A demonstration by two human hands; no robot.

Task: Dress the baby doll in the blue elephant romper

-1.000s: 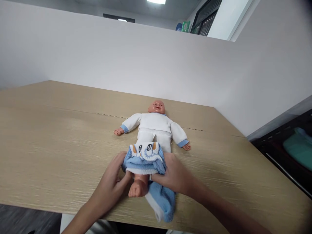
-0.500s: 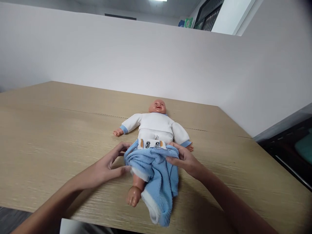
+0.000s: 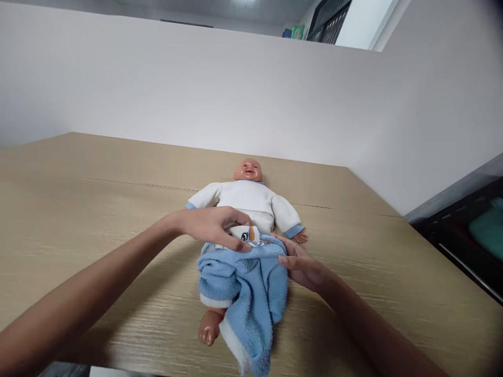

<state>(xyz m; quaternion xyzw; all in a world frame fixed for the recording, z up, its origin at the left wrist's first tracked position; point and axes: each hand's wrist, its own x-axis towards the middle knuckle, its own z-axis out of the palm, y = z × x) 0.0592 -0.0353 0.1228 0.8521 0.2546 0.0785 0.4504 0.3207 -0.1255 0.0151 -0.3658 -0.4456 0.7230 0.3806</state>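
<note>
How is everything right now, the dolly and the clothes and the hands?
Doll, lying face up on the table
White top, worn
Blue trousers, bunched, one leg limp, no foot showing
Foot, bare, poking out below
Left hand, bent over the trousers' top
Right hand, gripping their side

Since a second ago, the blue trousers (image 3: 257,293) have gone from bunched around the doll's (image 3: 245,196) right shin to spread up over its thighs. The left hand (image 3: 214,225) has crossed from beside that leg to over the doll's middle, pinching the waistband (image 3: 271,242), its part-hidden fingertips seemingly tucked inside. The right hand (image 3: 301,264) has moved up beside the doll's left thigh.
</note>
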